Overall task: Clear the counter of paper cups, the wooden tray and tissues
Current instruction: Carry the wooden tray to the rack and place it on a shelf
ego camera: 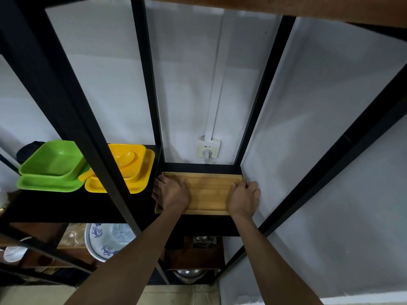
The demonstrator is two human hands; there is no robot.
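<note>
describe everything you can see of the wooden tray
The tray is a flat rectangle of light wood with a low raised rim and lengthwise grain. It lies level on a black shelf, in the narrow bay below a wall socket. The left hand holds its left end, the right hand its right end. Nothing lies in it.

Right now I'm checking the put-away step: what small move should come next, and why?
Probably slide the wooden tray a little further back: it lies flat on the black shelf, left hand and right hand at its ends, a gap behind it.
</note>
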